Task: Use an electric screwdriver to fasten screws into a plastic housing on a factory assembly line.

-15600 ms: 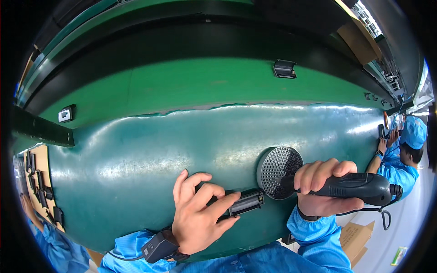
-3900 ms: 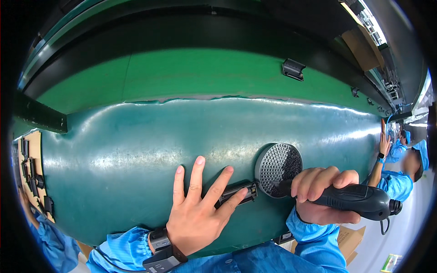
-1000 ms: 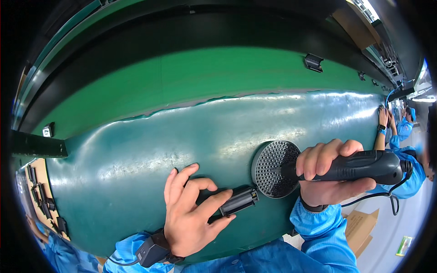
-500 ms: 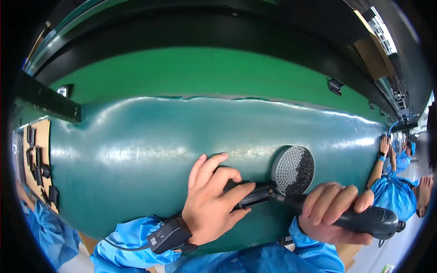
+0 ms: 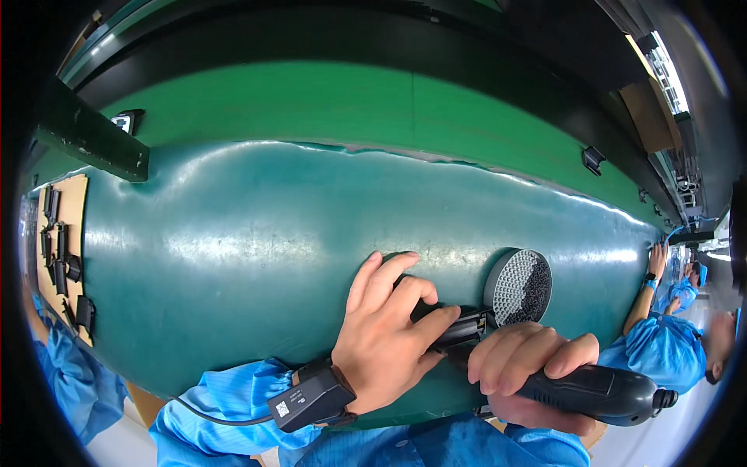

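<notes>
Shines brightly on the table [image 5: 257,311], glaring white across the middle and along the far edge. Darkens toward the top, bends straight edges, blackens at the corners, blurs a co-worker's head [image 5: 717,338] at right.

2 foreground hands [image 5: 393,335], 1 handheld tool [image 5: 603,393], 1 held black part [image 5: 462,330], 1 round dish [image 5: 506,292]

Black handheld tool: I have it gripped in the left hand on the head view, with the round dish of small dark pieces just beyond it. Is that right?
Not quite: the head view shows the black handheld tool gripped in the right hand, not the left. The round dish of small dark pieces is just beyond it.
</notes>
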The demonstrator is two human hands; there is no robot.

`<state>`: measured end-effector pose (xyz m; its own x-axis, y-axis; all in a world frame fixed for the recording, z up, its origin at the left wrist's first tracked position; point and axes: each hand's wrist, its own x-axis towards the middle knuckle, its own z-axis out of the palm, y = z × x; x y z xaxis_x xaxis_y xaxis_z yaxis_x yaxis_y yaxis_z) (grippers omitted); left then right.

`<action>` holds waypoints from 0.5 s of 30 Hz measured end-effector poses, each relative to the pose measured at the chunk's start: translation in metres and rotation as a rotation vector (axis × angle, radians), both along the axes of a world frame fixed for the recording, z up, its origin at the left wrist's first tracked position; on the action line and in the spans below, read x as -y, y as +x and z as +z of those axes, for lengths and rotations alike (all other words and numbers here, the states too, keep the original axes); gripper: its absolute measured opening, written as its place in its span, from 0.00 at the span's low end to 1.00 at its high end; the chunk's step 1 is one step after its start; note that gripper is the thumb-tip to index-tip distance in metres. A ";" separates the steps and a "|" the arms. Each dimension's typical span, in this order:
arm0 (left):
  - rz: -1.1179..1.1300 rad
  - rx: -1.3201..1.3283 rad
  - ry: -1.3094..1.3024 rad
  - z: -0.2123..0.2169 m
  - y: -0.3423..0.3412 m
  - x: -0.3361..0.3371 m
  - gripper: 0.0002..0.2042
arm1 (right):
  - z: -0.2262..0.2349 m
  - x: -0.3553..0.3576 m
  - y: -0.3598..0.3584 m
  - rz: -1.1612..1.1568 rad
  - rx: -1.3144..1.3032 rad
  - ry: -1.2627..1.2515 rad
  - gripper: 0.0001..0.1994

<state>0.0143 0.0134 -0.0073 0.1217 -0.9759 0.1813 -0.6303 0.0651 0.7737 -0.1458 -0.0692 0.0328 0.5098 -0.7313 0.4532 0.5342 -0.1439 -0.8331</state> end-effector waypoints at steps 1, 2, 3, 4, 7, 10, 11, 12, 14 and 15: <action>0.000 0.002 0.002 0.000 0.000 0.000 0.27 | -0.001 0.000 0.000 0.000 0.007 0.001 0.29; 0.000 0.001 0.001 0.000 0.000 0.000 0.27 | -0.001 0.000 0.000 -0.003 0.012 -0.001 0.30; -0.002 0.000 -0.001 0.000 0.000 0.000 0.27 | -0.004 0.001 0.001 -0.004 0.011 -0.002 0.30; -0.003 -0.001 -0.005 0.000 -0.001 0.000 0.27 | -0.007 0.001 0.002 -0.022 0.056 -0.015 0.31; -0.007 -0.002 -0.004 0.001 -0.001 0.001 0.27 | -0.009 0.001 0.002 -0.043 0.091 -0.022 0.31; -0.005 0.001 0.002 -0.001 -0.001 0.000 0.27 | -0.006 0.002 0.000 -0.036 0.054 -0.021 0.31; -0.005 0.001 0.003 -0.001 -0.001 0.000 0.27 | -0.004 0.001 0.000 -0.026 0.027 -0.027 0.30; -0.005 0.001 0.005 0.000 -0.001 0.000 0.28 | -0.002 0.000 0.000 -0.026 0.027 -0.026 0.30; -0.004 0.000 0.007 0.000 -0.001 0.000 0.28 | 0.003 -0.001 0.000 -0.018 -0.005 -0.020 0.28; -0.003 0.002 0.008 0.000 -0.001 -0.001 0.28 | 0.004 -0.001 0.000 -0.017 -0.006 -0.019 0.28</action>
<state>0.0133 0.0139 -0.0075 0.1183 -0.9776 0.1739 -0.6317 0.0610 0.7728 -0.1460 -0.0680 0.0367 0.4996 -0.7314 0.4641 0.5268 -0.1688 -0.8331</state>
